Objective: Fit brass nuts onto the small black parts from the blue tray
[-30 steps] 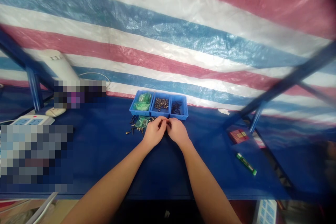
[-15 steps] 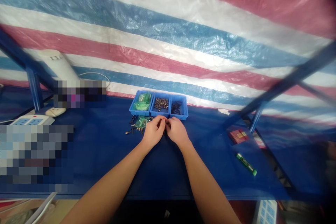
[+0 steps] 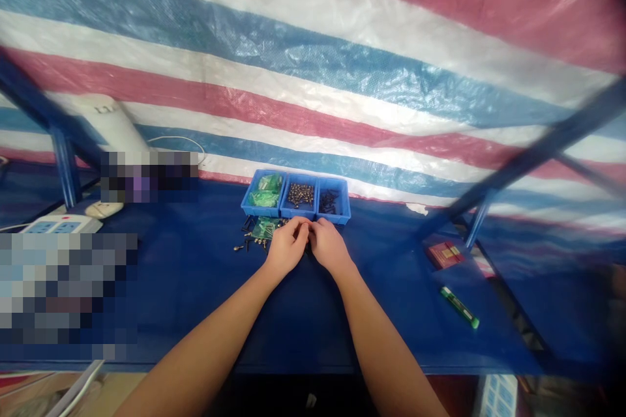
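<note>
My left hand (image 3: 287, 245) and my right hand (image 3: 329, 244) meet fingertip to fingertip over the blue table (image 3: 205, 300), both pinched on something too small to make out. Just beyond them stands a row of three blue bins (image 3: 296, 195): one with green bags, one with brass parts, one with dark screws. A green circuit board (image 3: 264, 228) and several loose small parts (image 3: 247, 242) lie left of my left hand.
A green marker (image 3: 458, 307) and a red box (image 3: 444, 253) lie at the right. A white power strip (image 3: 59, 224) sits at the left, near blurred patches. Blue frame struts (image 3: 533, 153) cross on both sides before a striped tarp (image 3: 313, 65).
</note>
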Demonstrator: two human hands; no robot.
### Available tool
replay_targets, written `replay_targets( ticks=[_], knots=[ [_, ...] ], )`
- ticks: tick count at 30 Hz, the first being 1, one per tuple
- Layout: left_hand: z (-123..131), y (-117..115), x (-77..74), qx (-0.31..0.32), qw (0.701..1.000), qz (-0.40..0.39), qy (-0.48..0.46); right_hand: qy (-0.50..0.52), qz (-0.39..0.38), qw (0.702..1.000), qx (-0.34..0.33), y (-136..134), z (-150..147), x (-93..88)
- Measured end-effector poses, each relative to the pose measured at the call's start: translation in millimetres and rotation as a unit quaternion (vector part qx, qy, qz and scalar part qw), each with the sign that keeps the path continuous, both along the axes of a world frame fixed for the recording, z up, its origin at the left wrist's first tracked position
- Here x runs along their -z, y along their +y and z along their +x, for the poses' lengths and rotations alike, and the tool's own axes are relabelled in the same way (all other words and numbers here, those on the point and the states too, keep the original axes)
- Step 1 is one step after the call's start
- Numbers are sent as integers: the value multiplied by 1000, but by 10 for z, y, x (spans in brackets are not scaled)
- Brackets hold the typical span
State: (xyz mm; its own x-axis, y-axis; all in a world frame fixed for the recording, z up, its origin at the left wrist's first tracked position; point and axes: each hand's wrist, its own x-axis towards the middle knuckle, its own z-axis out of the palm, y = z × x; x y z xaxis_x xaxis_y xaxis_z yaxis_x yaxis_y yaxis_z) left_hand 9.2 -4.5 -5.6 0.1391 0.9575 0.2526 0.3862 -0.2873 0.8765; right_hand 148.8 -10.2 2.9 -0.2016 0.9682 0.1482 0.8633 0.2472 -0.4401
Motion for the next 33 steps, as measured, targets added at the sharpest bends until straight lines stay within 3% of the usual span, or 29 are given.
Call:
replay_targets(
  ticks=[6,15,20,23,27,30,33],
  knots=[
    [-16,0,-14,-3,1000,3,3,14,-3,1000,-25,-47,10,-65],
    [-10,-15,-29,-9,1000,11,18,9,12,1000,-11,-54,-65,-39],
    [-31,-6,-54,-42,999,28,15,145,25,989,19,-14,-58,-45],
    [-49,19,-65,-71,996,45,10,341,-17,939,37,33,-67,-44],
    [-46,43,-71,-36,997,70,-7,579,-112,807,36,70,-112,-61],
    [-30,40,-63,-12,998,57,-29,658,-137,740,39,68,-132,-108],
    [-23,33,-52,-4,998,32,-48,680,-156,714,49,63,-123,-149]
  ],
)
